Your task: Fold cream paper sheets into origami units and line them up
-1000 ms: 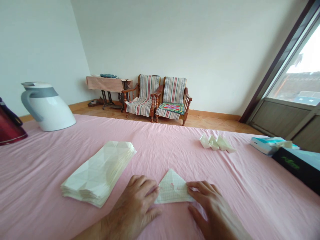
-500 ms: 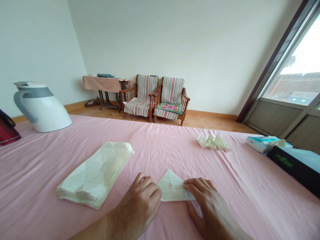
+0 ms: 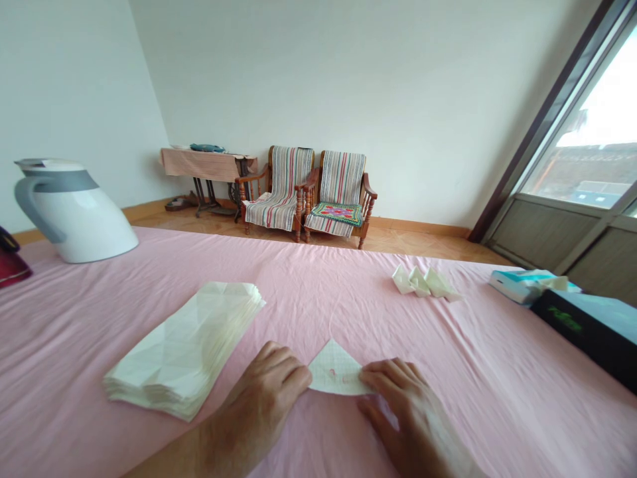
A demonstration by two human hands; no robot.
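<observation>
A sheet of squared paper (image 3: 334, 372), folded to a triangle with its point away from me, lies on the pink cloth between my hands. Faint red marks show on it, and its near edge bows slightly. My left hand (image 3: 273, 388) is closed at the left corner, fingers curled and the thumb hidden. At the right corner, my right hand (image 3: 405, 401) holds the paper with bent fingers, its thumb lower down near the edge. Left of my hands rests a thick stack of creased paper sheets (image 3: 184, 345). Farther back on the right stand several small folded paper pieces (image 3: 423, 281) in a row.
A white and grey jug (image 3: 89, 216) stands at the far left, beside a dark red object (image 3: 12, 262) cut by the frame. On the right are a tissue pack (image 3: 517, 284) and a black box (image 3: 572, 325). Two wooden armchairs (image 3: 279, 192) stand beyond the pink cloth (image 3: 318, 292).
Both hands and the folded paper have shifted slightly left, and the paper's near edge now bows more. The stack and jug sit slightly farther left in view.
</observation>
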